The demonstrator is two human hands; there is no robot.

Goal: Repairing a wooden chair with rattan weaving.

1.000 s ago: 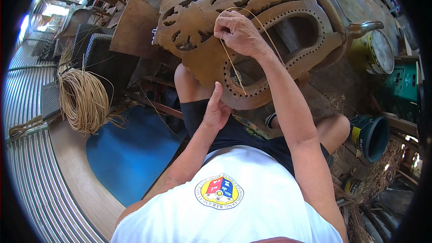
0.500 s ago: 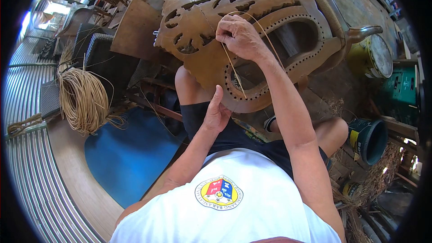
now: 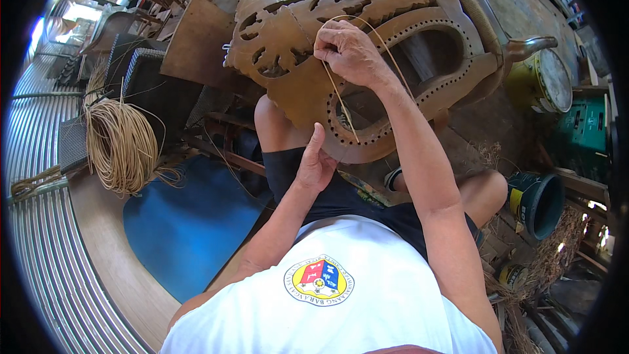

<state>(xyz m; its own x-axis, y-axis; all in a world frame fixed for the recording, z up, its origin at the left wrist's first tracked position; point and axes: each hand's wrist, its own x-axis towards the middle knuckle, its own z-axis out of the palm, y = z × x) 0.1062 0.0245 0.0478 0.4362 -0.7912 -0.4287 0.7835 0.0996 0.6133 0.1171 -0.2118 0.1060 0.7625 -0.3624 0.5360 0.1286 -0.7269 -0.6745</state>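
Observation:
A brown carved wooden chair frame (image 3: 273,95) lies tilted over my knees, with pierced scrollwork and an oval opening ringed by small holes. My right hand (image 3: 347,52) is closed in a pinch on a thin pale cane strand (image 3: 393,59), which arches over it and runs down to the holes at the lower rim of the opening. My left hand (image 3: 314,160) grips the bottom edge of the frame, thumb raised on the near side and fingers partly hidden behind it.
A coil of cane (image 3: 121,144) hangs at left beside dark woven panels, above a blue sheet (image 3: 180,229). Chairs and boards (image 3: 190,39) crowd the upper left. A yellow drum (image 3: 544,78), green crate (image 3: 583,131) and dark bucket (image 3: 544,203) stand at right.
Over the last second my right hand and the strand's loop have shifted slightly downward, along with the frame and my left hand. Both hands keep their holds.

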